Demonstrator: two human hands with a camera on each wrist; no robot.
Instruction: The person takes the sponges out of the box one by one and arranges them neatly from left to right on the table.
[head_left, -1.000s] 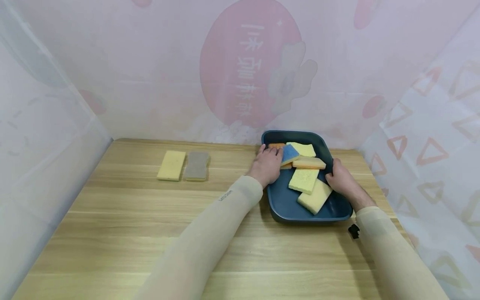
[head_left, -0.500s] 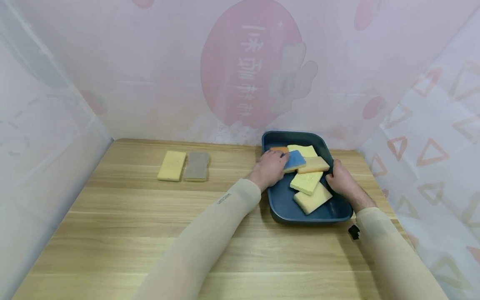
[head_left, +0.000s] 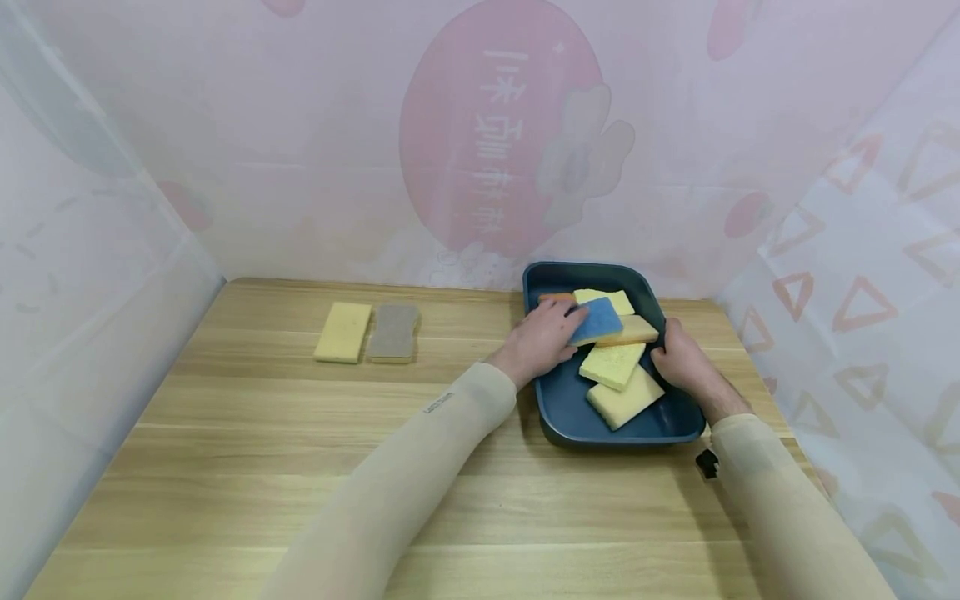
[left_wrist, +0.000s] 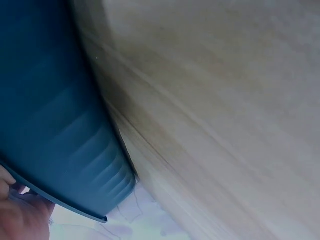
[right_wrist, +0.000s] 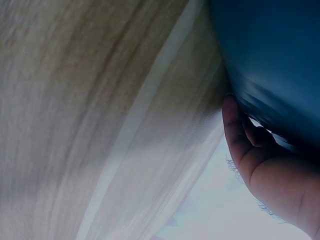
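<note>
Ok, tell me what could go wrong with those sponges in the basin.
The blue sponge overlaps a peach sponge, so the left hand might send it sliding. The right hand grips the basin by its rim; a tug could jostle everything inside. The orange sponge, partly covered, may get missed.

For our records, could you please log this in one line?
left grip: touching blue sponge; right grip: holding bin; gray-topped sponge: on table

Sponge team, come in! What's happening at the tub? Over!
Left hand touching blue sponge in tub. Right hand gripping tub. Left hand partly blocks orange sponge. Grey sponge outside.
</note>
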